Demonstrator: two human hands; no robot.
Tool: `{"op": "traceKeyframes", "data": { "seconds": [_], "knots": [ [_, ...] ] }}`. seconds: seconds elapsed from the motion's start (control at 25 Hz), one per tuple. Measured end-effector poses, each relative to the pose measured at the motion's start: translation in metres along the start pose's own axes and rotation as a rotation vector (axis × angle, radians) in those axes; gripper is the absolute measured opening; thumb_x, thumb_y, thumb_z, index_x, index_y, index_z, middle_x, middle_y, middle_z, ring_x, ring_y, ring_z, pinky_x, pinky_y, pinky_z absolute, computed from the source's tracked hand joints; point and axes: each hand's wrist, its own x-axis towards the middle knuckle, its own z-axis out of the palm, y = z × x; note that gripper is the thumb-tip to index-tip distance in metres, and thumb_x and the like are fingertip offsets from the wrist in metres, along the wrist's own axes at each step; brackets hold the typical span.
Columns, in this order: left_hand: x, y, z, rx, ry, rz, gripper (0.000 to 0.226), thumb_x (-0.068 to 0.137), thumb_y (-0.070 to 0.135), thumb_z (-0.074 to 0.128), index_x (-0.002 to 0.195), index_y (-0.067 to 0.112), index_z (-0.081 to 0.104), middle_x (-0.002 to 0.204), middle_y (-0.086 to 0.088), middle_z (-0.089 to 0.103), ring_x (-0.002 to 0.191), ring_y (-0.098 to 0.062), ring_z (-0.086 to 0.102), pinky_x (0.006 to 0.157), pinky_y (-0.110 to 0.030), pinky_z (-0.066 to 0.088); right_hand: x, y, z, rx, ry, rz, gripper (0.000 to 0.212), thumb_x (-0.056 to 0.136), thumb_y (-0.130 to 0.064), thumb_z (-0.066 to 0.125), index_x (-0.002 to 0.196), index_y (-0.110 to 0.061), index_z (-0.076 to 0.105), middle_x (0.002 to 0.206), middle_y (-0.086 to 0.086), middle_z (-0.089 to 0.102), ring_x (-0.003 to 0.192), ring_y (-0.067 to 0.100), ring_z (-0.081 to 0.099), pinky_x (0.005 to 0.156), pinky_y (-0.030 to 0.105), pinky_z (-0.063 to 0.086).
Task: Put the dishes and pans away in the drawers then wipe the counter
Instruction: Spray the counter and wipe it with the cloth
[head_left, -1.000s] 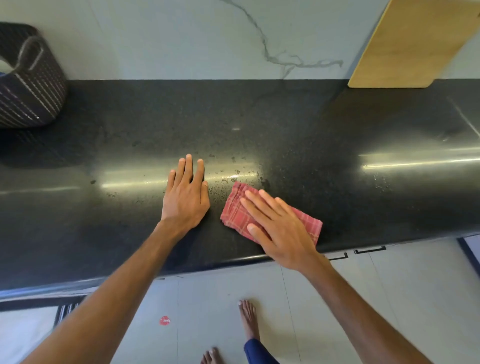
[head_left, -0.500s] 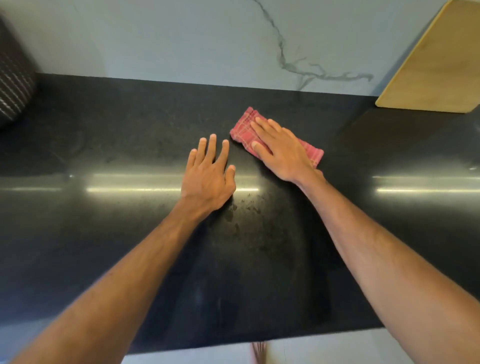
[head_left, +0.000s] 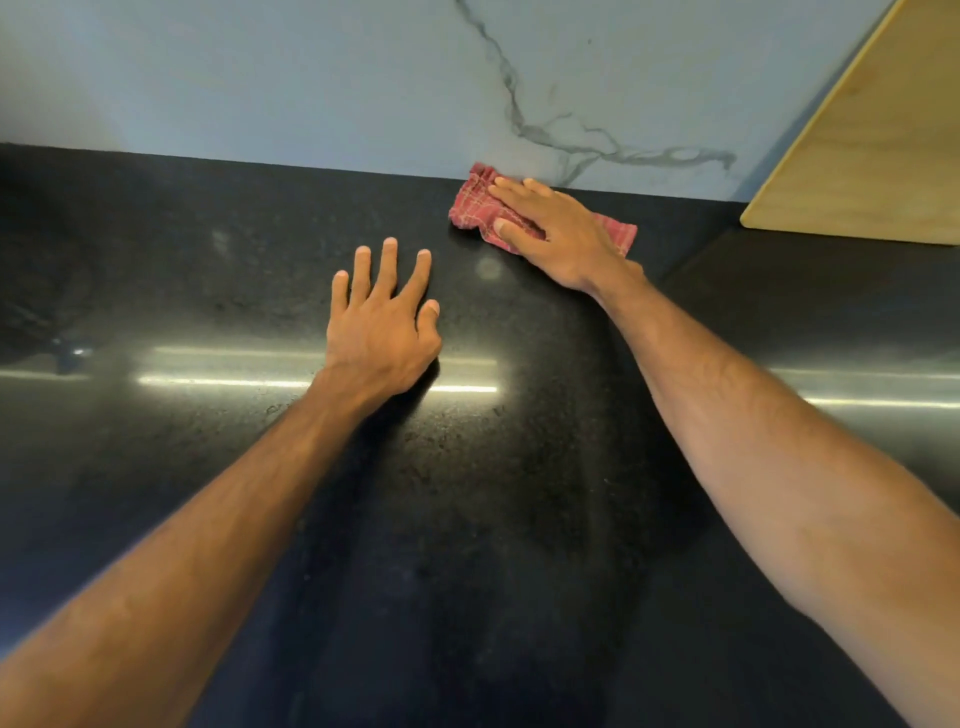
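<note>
Red-pink checked cloth (head_left: 474, 210), w/ thin pale lines crossing it, lies at the back of the counter (head_left: 208, 270). Its bunched left end touches the wall (head_left: 311, 78) right at the seam. The right hand (head_left: 558, 236) covers most of its middle, so only the crumpled left end and a flatter right corner show. It looks folded, but w/ the hand over it I can't tell how many layers.

The right hand lies flat on the cloth, fingers straight and close together, thumb out on the near side, pressing down. The left hand (head_left: 382, 322) is apart from the cloth, to the left and nearer the person. It rests flat on bare counter w/ fingers spread.

Counter is black speckled stone, glossy, w/ long bright light streaks reflected either side of the left wrist and a pale smudge just near of the cloth. The wall is pale, marble-look, w/ a grey vein running down to approx. where the cloth sits. A light wooden board (head_left: 878, 150) stands against the wall at far right, base on the counter, well apart from the cloth.

The cloth's long axis runs left-right, roughly along the wall. It is tilted, so the left end meets the wall and the right end sits a bit nearer the person. The right hand's fingers point along that axis, left and slightly away.
</note>
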Motion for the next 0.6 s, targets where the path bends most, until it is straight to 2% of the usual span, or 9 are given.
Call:
{"op": "traceKeyframes", "data": {
  "seconds": [0.28,0.6],
  "knots": [
    [-0.026,0.035,0.004,-0.058,0.014,-0.014,0.058,0.107,0.038,0.024,0.163,0.026,0.011,0.17,-0.011,0.002,0.157,-0.035,-0.002,0.127,-0.051,0.005,-0.089,0.011,-0.001,-0.135,0.046,0.162,0.065,0.107,-0.054,0.022,0.164,-0.022,0.021,0.172,-0.004,0.015,0.159,0.02,0.011,0.128,0.045,0.015],
    [-0.084,0.065,0.015,-0.098,0.024,-0.009,0.057,0.108,0.036,0.023,0.163,0.024,0.012,0.171,-0.009,0.003,0.157,-0.03,-0.001,0.127,-0.048,0.005,-0.259,-0.062,0.018,-0.171,0.011,0.051,0.063,0.108,-0.053,0.019,0.165,-0.025,0.016,0.172,-0.006,0.011,0.159,0.015,0.007,0.128,0.045,0.019]
  ]
}}
